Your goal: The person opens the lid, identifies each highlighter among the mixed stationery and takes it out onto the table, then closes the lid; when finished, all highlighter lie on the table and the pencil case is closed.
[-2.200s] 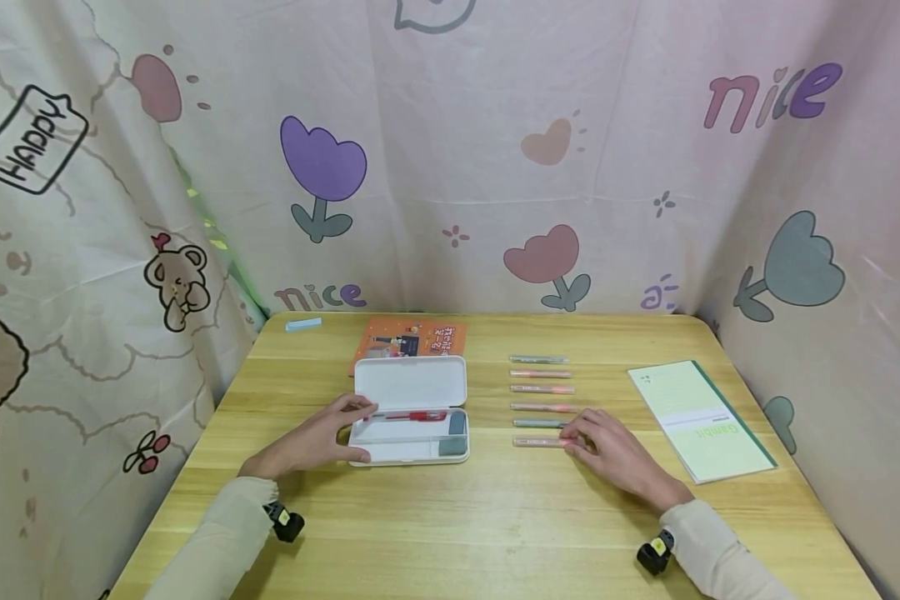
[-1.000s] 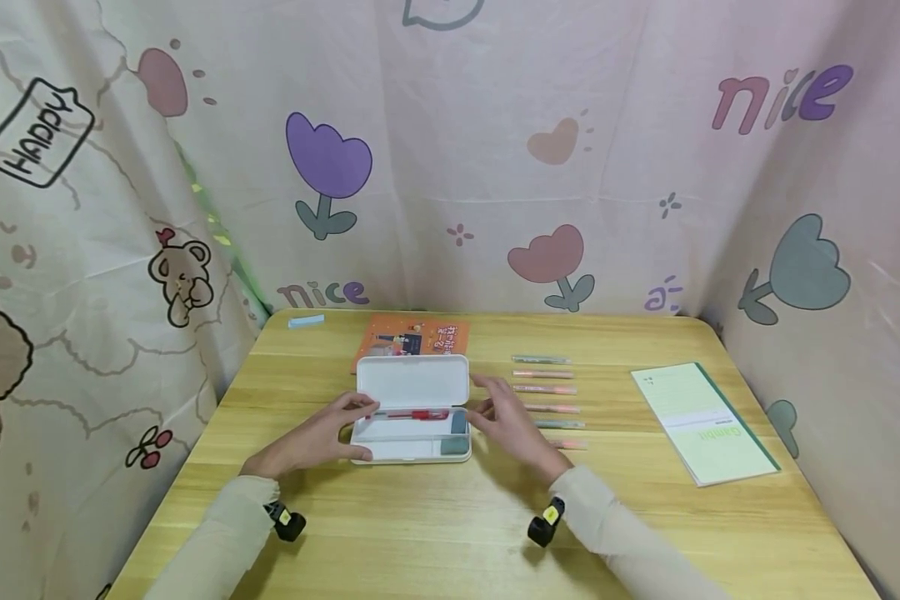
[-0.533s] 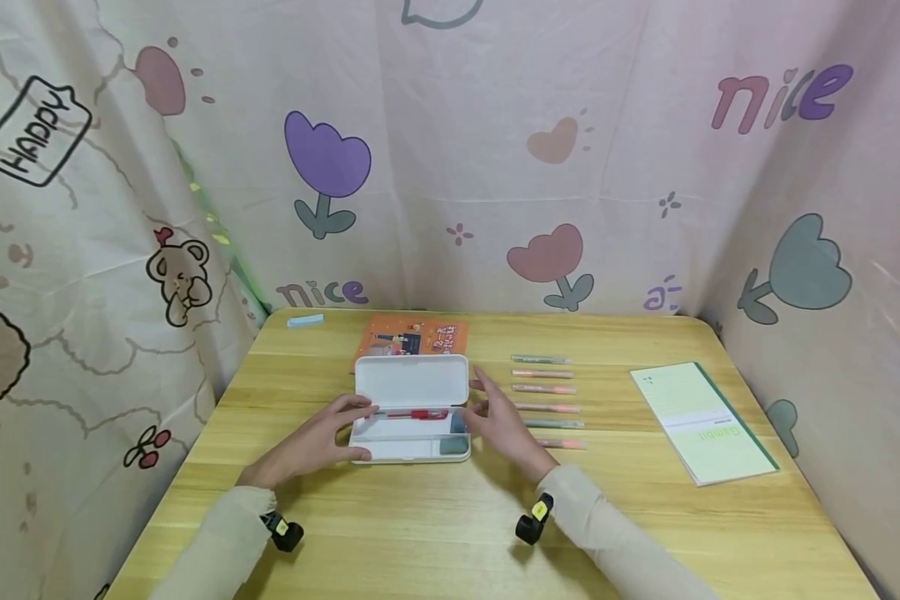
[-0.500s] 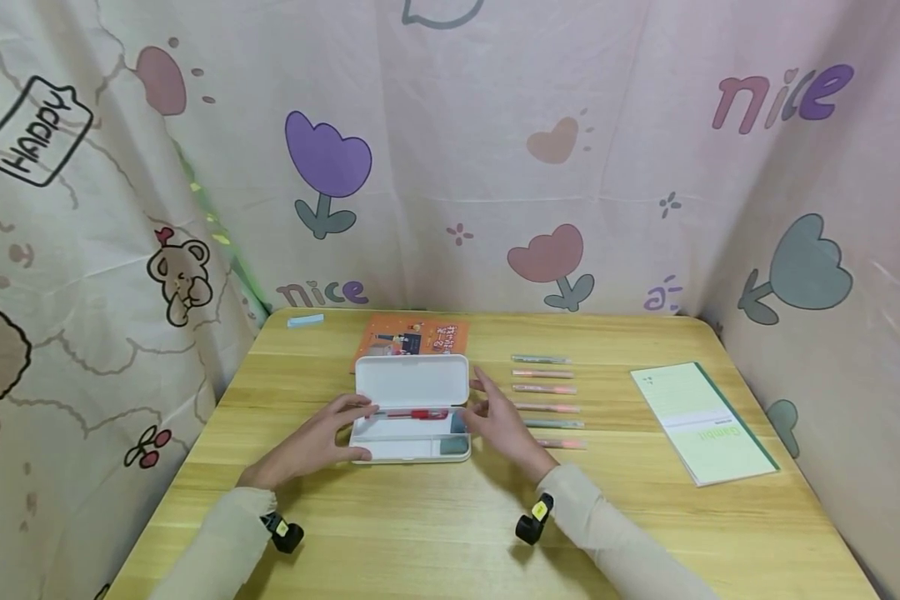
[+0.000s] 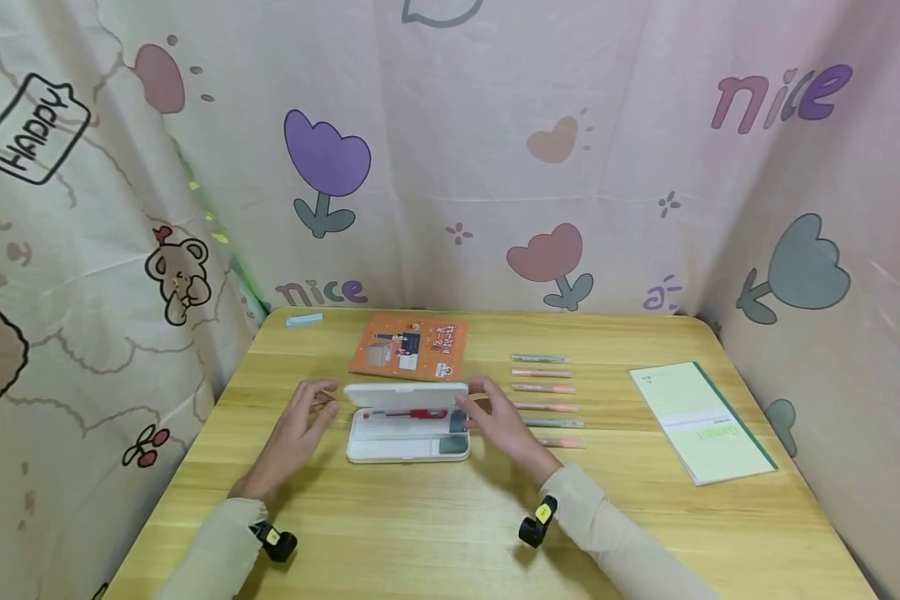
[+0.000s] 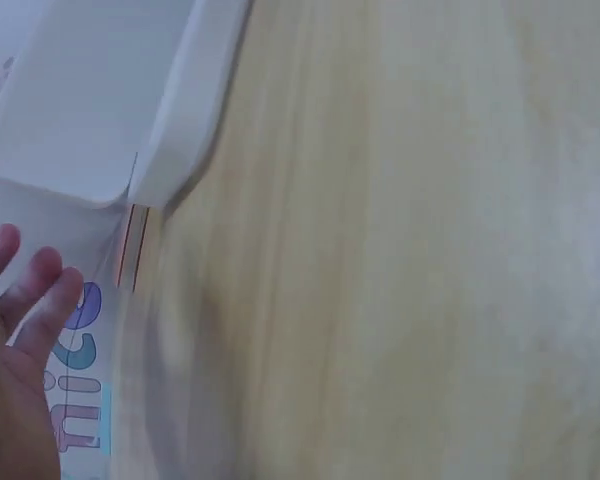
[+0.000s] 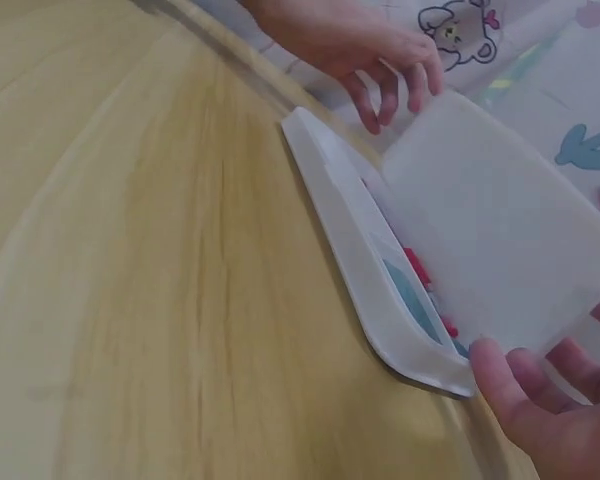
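Note:
A white pencil case (image 5: 393, 451) lies on the table with its lid (image 5: 405, 394) standing tilted up. Inside are a red pen (image 5: 424, 413) and two grey-green blocks, the front one (image 5: 453, 444) in the near compartment. My right hand (image 5: 504, 423) holds the lid's right end, thumb on the inner side and fingers behind, as the right wrist view shows. Beside the lid's left end is my left hand (image 5: 291, 440), fingers loosely bent; in the right wrist view its fingertips (image 7: 432, 78) come right at the lid's corner.
Behind the case lies an orange book (image 5: 408, 346). Several slim pens, among them a grey one (image 5: 540, 359), lie in a row to the right, partly behind my right hand. Farther right is a pale green notebook (image 5: 703, 422). A light blue strip (image 5: 304, 320) lies back left.
My right hand has come left from the pens to the case. My left hand has left the case's left end and moved back beside the lid. The lid has swung up from lying back.

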Demonstrator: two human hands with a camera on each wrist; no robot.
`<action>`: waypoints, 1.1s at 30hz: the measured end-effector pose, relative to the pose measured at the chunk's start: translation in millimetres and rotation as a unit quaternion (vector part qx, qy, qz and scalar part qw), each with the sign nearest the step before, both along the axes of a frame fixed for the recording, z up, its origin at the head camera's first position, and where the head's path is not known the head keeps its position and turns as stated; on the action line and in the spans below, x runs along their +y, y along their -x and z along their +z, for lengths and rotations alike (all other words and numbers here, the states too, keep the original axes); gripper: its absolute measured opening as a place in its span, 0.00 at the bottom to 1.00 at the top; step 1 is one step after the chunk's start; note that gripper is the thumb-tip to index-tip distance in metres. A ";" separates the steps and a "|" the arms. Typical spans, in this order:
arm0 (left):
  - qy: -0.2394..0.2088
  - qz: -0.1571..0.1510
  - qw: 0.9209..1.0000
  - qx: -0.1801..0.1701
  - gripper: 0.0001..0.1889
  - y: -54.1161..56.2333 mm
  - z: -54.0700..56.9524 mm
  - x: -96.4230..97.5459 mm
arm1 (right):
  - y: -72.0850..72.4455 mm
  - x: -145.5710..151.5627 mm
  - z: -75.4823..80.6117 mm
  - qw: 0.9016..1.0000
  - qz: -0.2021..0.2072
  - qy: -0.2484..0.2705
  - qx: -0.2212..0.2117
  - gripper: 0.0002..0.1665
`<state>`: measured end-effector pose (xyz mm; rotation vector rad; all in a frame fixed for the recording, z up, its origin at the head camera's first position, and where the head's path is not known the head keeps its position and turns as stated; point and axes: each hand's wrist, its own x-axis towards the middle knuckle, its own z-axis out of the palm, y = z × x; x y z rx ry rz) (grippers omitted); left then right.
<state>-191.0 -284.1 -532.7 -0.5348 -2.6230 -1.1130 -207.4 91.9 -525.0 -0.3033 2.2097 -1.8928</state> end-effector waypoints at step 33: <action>0.094 -0.116 0.983 -0.106 0.22 -3.6 -2.9 11.0 | -20.1 12.6 -8.6 0.933 0.139 -0.258 0.210 0.21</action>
